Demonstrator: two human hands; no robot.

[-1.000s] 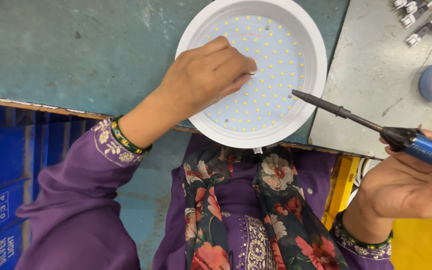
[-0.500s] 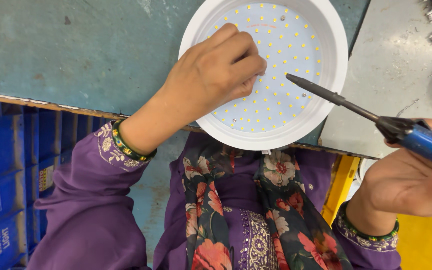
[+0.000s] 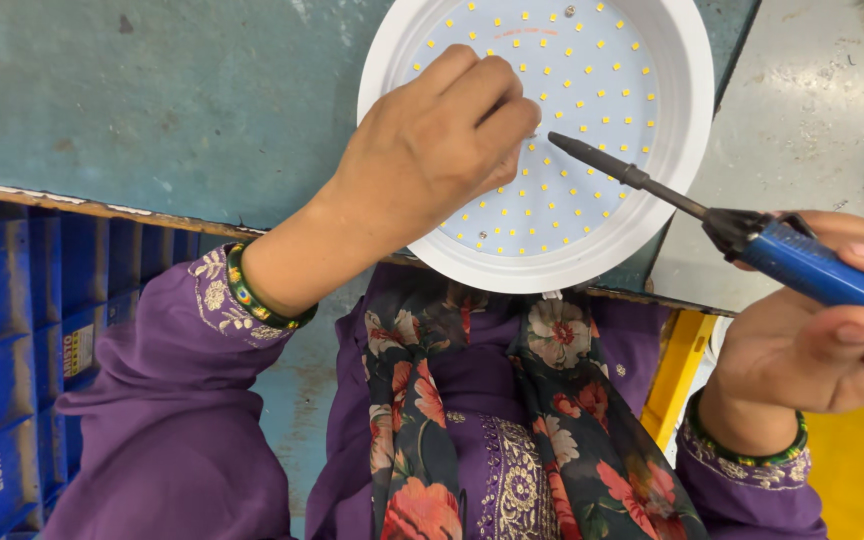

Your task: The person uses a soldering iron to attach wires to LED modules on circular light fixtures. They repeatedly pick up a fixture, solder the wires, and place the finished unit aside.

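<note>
I am looking down on a round white LED panel light [image 3: 537, 140], a shallow dish with a broad white rim and a pale disc inside dotted with rows of small yellow chips. It is lying on the teal workbench [image 3: 152, 100], its near rim hanging just over the bench edge, above my lap.

My left hand [image 3: 432, 150] is resting on the left part of the disc, fingers curled in and the tips pinched together near the disc's middle; whether anything small is sitting between them, I cannot tell.

My right hand [image 3: 822, 330] is gripping the blue handle of a soldering iron [image 3: 742, 235], fingers wrapped closed around it. The dark tip is pointing left over the disc, just beside my left fingertips.

Blue crates [image 3: 12, 350] are standing below the bench on the left.
</note>
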